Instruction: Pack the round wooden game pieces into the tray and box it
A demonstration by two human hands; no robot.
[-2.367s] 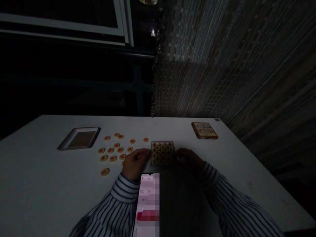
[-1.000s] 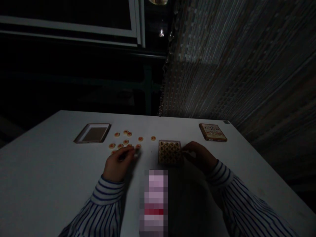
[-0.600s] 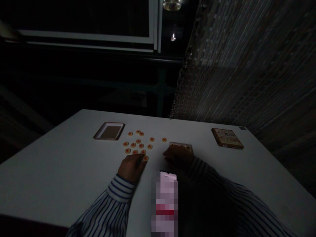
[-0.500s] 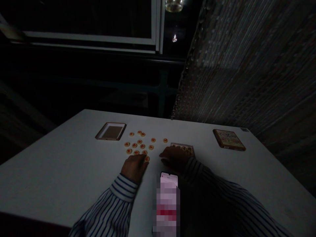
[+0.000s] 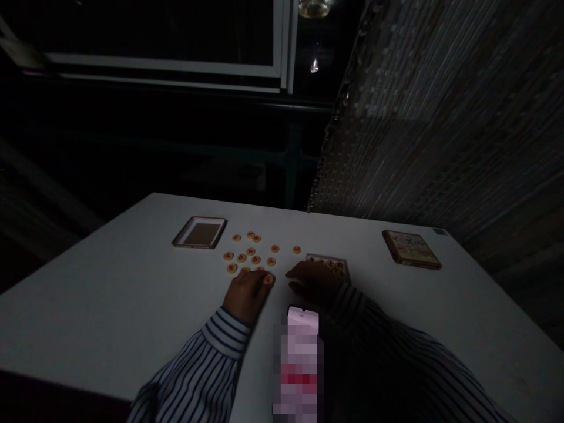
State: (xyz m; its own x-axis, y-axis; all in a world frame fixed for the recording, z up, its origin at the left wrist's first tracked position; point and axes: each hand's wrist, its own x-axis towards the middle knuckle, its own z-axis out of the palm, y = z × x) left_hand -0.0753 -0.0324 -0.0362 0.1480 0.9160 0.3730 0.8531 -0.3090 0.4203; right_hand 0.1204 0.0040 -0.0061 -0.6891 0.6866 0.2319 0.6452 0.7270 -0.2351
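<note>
The scene is dim. My left hand (image 5: 247, 292) rests on the white table (image 5: 110, 305), its fingertips on a round cream disc (image 5: 268, 279) with a red mark, at the near edge of several such discs (image 5: 251, 254). My right hand (image 5: 312, 282) lies in shadow across the near side of a small square tray (image 5: 331, 264) filled with discs, fingers curled toward the left. Whether it holds a disc is hidden by the dark.
An open box half (image 5: 200, 231) lies at the far left of the discs. A printed box lid (image 5: 410, 248) sits at the far right. A phone (image 5: 299, 358) with a lit screen stands in front of me. A woven blind (image 5: 440, 117) hangs behind the table.
My left hand went from the tray's left side out to the loose discs and drew one toward the tray. My right hand moved from the tray's right edge across its near side.
</note>
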